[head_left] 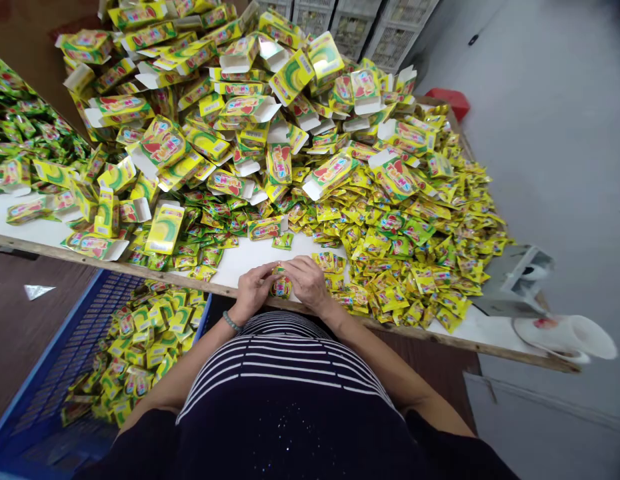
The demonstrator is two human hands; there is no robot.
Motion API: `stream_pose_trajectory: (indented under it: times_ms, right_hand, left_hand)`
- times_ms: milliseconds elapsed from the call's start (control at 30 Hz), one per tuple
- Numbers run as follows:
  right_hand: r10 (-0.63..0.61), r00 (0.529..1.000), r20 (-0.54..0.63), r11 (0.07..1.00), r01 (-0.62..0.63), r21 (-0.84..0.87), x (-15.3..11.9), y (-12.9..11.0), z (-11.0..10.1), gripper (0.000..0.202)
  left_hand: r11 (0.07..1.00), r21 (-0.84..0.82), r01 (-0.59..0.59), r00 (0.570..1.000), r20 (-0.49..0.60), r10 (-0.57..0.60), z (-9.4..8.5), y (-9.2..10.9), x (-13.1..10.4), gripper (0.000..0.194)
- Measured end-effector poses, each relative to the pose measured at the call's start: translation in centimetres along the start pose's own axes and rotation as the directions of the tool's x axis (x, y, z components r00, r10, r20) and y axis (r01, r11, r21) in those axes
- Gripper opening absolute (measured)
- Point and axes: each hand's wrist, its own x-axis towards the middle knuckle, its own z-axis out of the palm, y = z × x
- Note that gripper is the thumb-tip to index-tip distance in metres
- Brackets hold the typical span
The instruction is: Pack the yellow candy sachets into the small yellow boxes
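Note:
At the table's front edge, my left hand (255, 288) and my right hand (309, 283) meet with fingers closed around a small yellow candy box (281, 287). Its printed face shows between them, while my fingers cover its upper end. Just beyond lie a single green candy packet (283, 241) and a yellow box (266, 228) on its side. Close to my right hand, yellow candy packets (330, 263) spread out from a big heap (390, 267). Left of my hands are more green and yellow packets (205, 257).
A tall pile of boxes with open flaps (230, 107) covers the back of the white table (235, 263). Below left, a blue crate (37, 393) holds filled-looking boxes. A grey device (515, 280) and a white cup (565, 333) stand at the right end.

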Motion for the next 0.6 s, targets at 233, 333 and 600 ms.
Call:
stream_pose_trajectory:
  times_ms: [233, 333, 600]
  right_hand:
    - [0.08, 0.995, -0.065, 0.996, -0.082, -0.03, -0.8, -1.1, 1.4, 0.032]
    - [0.122, 0.989, -0.088, 0.992, -0.118, 0.044, -0.7, -0.5, 0.1, 0.032]
    - [0.451, 0.892, 0.032, 0.827, -0.404, -0.392, -0.5, 5.3, -4.7, 0.047]
  left_hand:
    - [1.0, -0.004, 0.028, 0.995, 0.095, -0.027, 0.1, 1.3, 0.7, 0.037]
    - [1.0, 0.029, 0.007, 0.997, 0.078, -0.009, -2.8, 2.7, 1.4, 0.033]
    - [0.621, 0.783, 0.032, 0.986, 0.075, -0.146, -16.8, 5.0, 0.4, 0.027]
